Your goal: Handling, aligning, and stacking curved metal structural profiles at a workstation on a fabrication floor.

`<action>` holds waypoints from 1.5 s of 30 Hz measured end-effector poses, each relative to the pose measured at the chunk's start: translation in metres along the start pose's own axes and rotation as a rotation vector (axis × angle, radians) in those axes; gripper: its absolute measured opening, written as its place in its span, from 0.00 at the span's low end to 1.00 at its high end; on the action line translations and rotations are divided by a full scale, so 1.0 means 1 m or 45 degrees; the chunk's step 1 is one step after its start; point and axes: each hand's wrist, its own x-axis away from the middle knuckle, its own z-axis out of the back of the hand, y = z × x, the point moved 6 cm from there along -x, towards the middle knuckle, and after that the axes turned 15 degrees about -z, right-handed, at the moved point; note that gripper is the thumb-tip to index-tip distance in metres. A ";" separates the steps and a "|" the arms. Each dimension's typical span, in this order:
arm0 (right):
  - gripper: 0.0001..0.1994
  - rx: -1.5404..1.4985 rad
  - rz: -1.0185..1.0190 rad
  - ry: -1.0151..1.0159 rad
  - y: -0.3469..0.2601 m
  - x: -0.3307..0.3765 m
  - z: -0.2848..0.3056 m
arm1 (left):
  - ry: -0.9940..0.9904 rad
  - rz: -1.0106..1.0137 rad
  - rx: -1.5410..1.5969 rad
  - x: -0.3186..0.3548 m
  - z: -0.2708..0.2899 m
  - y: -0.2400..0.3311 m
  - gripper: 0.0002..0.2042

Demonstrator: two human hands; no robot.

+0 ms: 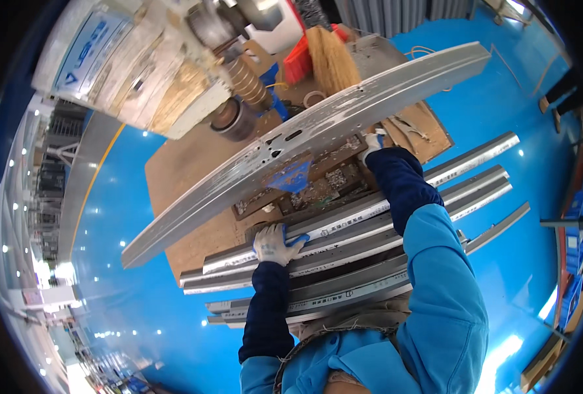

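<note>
While I am leaning over the stack of metal rails (370, 236), my left hand (273, 244) is lying flat and unclenched on its near rails. Beyond the stack, my right hand (372, 143) is gripping the long metal beam (317, 131), tilted above the wooden bench (186, 164).

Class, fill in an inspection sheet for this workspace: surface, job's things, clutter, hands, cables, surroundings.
Surface: wooden board, strewn with metal chips.
Job's things: long curved aluminium profile raised over the board; stack of aluminium profiles below.
Clutter: broom, red bin.
Hands: left hand, gloved, flat on the stack; right hand, gloved, under the raised profile, grip hidden.
Cables: yellow cord on the floor.
Surroundings: blue floor, machine above the board.
</note>
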 end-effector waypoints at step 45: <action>0.27 0.125 1.219 0.492 -0.011 0.324 0.289 | 0.174 -0.079 0.079 0.025 0.012 -0.004 0.33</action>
